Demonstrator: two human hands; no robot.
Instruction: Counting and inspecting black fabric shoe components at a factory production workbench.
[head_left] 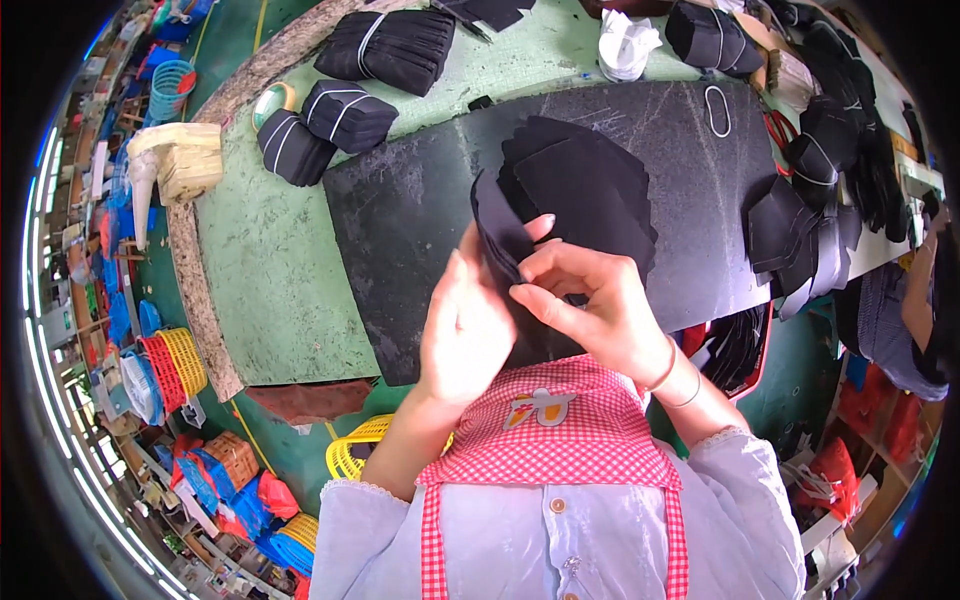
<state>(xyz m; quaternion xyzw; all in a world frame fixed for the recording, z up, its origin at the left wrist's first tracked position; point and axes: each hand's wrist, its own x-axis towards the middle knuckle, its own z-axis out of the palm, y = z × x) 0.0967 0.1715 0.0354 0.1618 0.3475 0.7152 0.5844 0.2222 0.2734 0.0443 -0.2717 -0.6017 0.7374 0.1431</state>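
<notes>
A thin black cut piece (pixel 500 228) stands on edge, bent, between my two hands. My left hand (pixel 468 320) is closed around its lower part from the left, the thumb and a fingertip showing beside it. With thumb and forefinger my right hand (pixel 585 300) pinches the piece's lower right edge. Behind my hands, a fanned stack of similar black pieces (pixel 590 185) lies on a dark mat (pixel 400 250). Whether the held piece is one layer or several I cannot tell.
Banded black bundles (pixel 390 48) lie along the table's far side, with more bundles (pixel 825 150) at the right. A rubber band (pixel 717 110) rests on the mat. A tape roll (pixel 273 103) and a yellowish block (pixel 190 160) are at the left. A yellow basket (pixel 358 447) stands below the table.
</notes>
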